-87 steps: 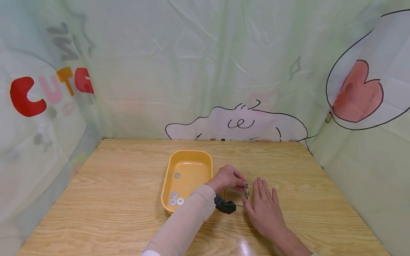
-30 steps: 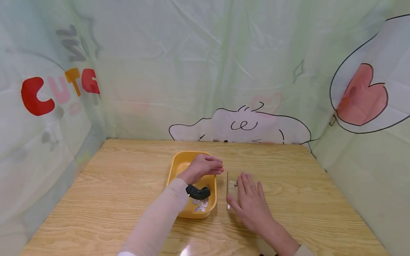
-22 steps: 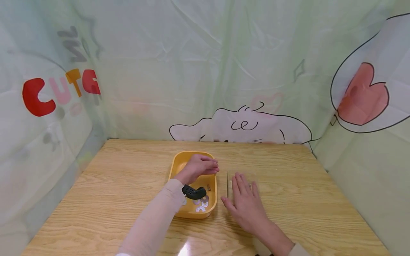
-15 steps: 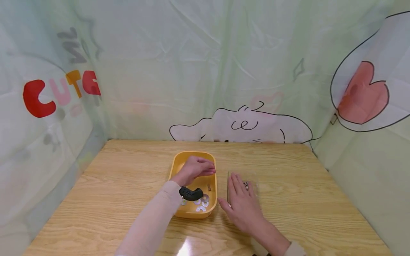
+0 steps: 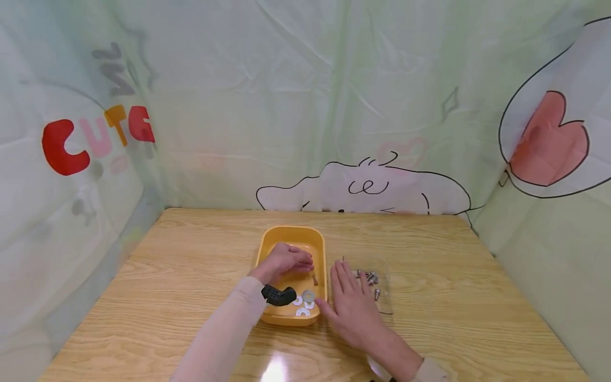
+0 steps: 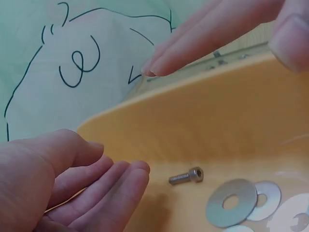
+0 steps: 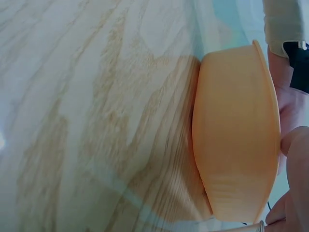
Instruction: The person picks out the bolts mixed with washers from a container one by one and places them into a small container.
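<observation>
My left hand (image 5: 284, 261) hovers over the yellow tray (image 5: 292, 320), its fingers loosely bent with nothing between them. In the left wrist view, a socket-head screw (image 6: 187, 176) lies on the tray floor just past those fingertips. Several flat washers (image 6: 231, 203) lie near it, some overlapping. My right hand (image 5: 354, 307) is held flat, fingers straight and pointing away, between the tray and a clear shallow container (image 5: 389, 297). Its thumb appears to touch the tray's right rim in the right wrist view. Several screws (image 5: 372, 277) lie in the clear container, partly hidden behind the right hand.
A wooden table (image 5: 191, 254) carries both containers. Printed fabric walls (image 5: 229, 116) close off the back and both sides. A black wrist device (image 5: 279, 295) on the left wrist overhangs the tray.
My left hand moves from pinching small hardware beside the right hand to over the tray, where a screw now lies. My right hand shifts left, uncovering the clear container and its screws.
</observation>
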Demonstrator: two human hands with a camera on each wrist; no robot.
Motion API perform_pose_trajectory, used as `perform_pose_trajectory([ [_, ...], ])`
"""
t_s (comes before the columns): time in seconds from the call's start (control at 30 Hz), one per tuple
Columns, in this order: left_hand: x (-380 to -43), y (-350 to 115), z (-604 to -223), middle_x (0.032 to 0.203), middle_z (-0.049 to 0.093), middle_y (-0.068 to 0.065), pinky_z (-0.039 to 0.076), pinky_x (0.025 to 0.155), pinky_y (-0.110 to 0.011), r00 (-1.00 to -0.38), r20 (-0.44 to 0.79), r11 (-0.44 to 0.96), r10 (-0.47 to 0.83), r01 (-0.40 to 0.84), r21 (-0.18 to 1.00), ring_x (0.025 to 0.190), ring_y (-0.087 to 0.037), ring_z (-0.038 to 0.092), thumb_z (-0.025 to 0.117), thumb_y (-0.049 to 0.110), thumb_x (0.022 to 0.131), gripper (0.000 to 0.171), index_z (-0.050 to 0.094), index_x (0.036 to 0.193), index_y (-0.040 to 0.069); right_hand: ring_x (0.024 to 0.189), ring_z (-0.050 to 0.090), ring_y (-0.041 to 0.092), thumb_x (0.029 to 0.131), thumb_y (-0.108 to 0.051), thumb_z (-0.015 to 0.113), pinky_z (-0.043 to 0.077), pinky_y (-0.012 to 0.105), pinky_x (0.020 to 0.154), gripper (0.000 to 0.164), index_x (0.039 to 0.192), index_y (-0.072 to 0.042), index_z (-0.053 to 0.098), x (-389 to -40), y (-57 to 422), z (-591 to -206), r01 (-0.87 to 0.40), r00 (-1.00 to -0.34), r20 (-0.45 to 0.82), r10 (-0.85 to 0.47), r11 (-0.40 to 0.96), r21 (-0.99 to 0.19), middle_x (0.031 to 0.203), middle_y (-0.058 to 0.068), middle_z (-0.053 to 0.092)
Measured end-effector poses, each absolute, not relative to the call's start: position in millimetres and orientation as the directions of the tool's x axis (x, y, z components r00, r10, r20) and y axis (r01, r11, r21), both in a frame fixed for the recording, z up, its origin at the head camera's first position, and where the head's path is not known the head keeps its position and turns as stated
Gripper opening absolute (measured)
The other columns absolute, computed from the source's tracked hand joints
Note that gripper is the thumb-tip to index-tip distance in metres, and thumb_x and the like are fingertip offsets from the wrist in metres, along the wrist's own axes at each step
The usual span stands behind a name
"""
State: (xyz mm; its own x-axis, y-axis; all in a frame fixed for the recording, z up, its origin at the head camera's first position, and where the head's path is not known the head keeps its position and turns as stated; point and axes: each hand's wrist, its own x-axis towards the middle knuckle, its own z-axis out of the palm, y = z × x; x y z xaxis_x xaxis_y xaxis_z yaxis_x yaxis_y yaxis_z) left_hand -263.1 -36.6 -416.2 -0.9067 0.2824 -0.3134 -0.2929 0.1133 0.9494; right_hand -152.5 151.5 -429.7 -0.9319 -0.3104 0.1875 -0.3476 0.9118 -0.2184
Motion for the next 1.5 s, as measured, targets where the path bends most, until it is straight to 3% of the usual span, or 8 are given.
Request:
perform_pose_trajectory([
  [0.83, -254.2, -30.9, -426.0, 0.107, 0.074, -0.020, 0.059, 0.093, -0.037, -0.875, -0.380, 0.207, 0.301, -0.329, 0.921, 0.101, -0.029, 0.073, 0.061, 0.010, 0.098, 0.027, 0.067, 0.118, -0.007, 0.154, 0.015, 0.033, 0.101, -0.054, 0.042, 0.008, 0.061, 0.125, 0.079, 0.153, 0.004, 0.028, -148.7, 135.7, -429.4, -0.335, -0.940, 0.141, -0.311, 0.919, -0.207, 0.164, 0.019, 0.020],
  [1.5, -257.5, -17.1, -434.6, 0.094, 0.076, -0.014, 0.063, 0.079, -0.032, -0.891, -0.365, 0.273, 0.271, -0.293, 0.916, 0.084, -0.022, 0.076, 0.069, 0.001, 0.089, 0.019, 0.073, 0.108, -0.002, 0.153, 0.019, 0.035, 0.102, -0.052, 0.043, 0.012, 0.061, 0.124, 0.077, 0.152, 0.005, 0.030, -149.5, 134.3, -432.3, -0.349, -0.933, 0.162, -0.320, 0.916, -0.200, 0.162, 0.021, 0.023],
])
